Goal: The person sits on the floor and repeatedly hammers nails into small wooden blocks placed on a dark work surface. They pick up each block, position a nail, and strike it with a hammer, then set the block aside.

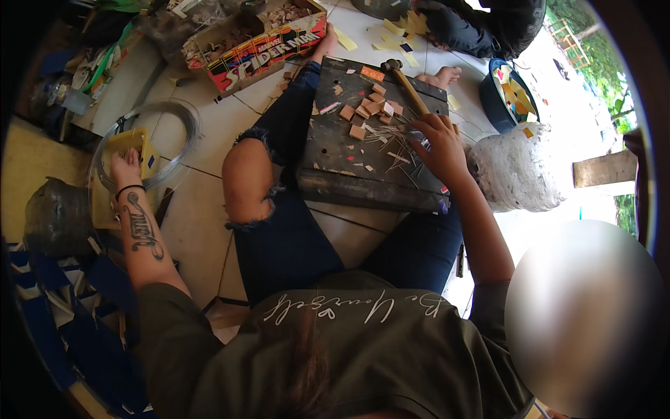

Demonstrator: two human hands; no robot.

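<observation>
My left hand (125, 167) reaches into a yellow plastic container (144, 148) at the left, its fingers bent together; what they grip is too small to make out. On a dark wooden board (335, 167) in front of me, my right hand (441, 145) is curled at the edge of a pile of thin metal wire pieces (396, 148). Something shiny shows by its fingertips, but I cannot tell what. Small square wooden blocks (363, 110) lie beside the pile. A hammer (408, 85) rests on the board, its wooden handle running toward my right hand.
A coil of wire (190, 133) loops around the yellow container. An open printed box (269, 59) of wood pieces stands beyond my left knee. At the right are a blue bucket (492, 105) with paper scraps and a plastic-wrapped bundle (520, 171). Another person's dark-clothed leg (481, 28) is at the back.
</observation>
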